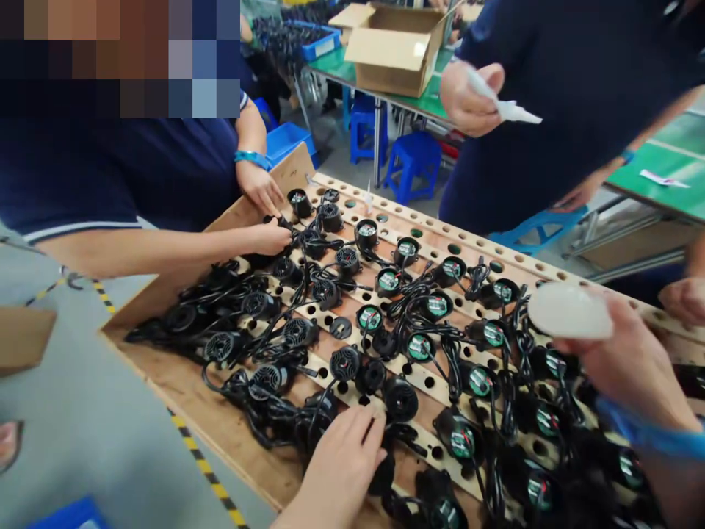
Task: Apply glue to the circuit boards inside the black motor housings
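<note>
My left hand (346,463) reaches in from the bottom, its fingers curled down against a black round housing (382,474) that they partly hide. Raised at the right, my right hand (633,353) is closed round a whitish translucent plastic bottle (570,312), blurred and seen nearly end-on. Below both hands, rows of black round housings with coiled cables sit on a wooden rack (324,371) with holes. Some show an open face with a green circuit board (479,380); others have a slotted black cover (268,380). A loose black cover disc (340,328) lies among them.
At the left, a co-worker's hands (269,236) touch parts at the rack's far corner. Another person's hand (474,99) holds a white nozzled tube (518,112) across the rack. Behind stand a cardboard box (393,62), a green table (338,67) and blue stools (413,165).
</note>
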Demonstrator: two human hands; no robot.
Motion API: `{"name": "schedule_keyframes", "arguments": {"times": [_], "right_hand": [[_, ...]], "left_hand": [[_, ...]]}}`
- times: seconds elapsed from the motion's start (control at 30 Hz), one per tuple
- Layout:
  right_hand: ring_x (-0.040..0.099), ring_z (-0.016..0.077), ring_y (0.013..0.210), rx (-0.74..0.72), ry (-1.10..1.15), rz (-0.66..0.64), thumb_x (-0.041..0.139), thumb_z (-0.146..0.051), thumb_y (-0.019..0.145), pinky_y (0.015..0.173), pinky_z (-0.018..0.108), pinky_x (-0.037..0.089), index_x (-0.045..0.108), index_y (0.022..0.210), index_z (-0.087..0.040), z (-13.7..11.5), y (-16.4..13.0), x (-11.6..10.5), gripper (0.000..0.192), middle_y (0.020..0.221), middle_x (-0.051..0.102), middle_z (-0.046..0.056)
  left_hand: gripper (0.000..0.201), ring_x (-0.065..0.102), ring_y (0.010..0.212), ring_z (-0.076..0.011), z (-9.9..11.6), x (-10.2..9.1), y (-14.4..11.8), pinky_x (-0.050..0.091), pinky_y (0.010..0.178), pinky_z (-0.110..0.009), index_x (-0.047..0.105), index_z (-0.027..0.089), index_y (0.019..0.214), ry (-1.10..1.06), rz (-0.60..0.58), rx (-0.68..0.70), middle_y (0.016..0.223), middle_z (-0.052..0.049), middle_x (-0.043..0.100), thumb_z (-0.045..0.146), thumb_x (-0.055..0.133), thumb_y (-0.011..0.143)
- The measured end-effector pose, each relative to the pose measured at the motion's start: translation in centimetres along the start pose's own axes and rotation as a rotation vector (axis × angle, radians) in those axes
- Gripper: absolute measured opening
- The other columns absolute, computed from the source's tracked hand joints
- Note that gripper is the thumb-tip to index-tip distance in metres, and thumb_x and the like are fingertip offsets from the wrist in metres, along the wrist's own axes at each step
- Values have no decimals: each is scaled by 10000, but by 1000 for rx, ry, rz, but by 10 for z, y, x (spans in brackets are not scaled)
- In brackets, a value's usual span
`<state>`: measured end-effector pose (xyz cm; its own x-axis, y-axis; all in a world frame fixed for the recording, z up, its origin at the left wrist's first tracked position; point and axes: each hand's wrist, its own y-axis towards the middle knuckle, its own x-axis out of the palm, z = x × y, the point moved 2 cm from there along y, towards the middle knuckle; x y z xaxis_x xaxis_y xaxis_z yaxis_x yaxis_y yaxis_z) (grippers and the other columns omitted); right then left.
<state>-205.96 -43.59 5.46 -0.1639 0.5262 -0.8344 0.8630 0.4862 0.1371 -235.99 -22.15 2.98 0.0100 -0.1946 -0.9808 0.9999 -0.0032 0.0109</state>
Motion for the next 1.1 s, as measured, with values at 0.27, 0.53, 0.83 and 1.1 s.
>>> {"name": "schedule_keyframes", "arguments": {"times": [0.27,0.53,0.83,1.1], "right_hand": [[680,208,845,-136,166,-145,535,-463,875,674,292,580,499,1207,-179,-92,-135,73,438,1036,674,109],[627,231,927,-521,-147,-11,672,-317,809,798,335,543,480,1328,-127,-103,-134,94,585,1098,621,151],[611,235,882,-573,-167,-19,697,-279,792,755,349,534,415,1414,-154,-107,-120,89,694,1061,617,151],[606,235,918,-622,-158,-9,728,-266,766,753,333,528,384,1433,-172,-116,-115,103,757,1104,611,159]], "left_hand": [[432,525,1221,-295,40,33,4,437,1040,-442,552,28,1251,231,-40,43,1286,-192,566,160,383,876],[443,509,1229,-321,40,36,4,382,1086,-455,551,33,1261,226,-39,53,1285,-194,555,197,423,870],[474,502,1230,-354,45,37,3,383,1080,-478,542,-7,1262,207,-59,52,1275,-231,549,194,441,845],[439,539,1191,-355,47,36,4,394,1067,-489,603,6,1192,183,-17,34,1232,-232,584,228,464,838]]}}
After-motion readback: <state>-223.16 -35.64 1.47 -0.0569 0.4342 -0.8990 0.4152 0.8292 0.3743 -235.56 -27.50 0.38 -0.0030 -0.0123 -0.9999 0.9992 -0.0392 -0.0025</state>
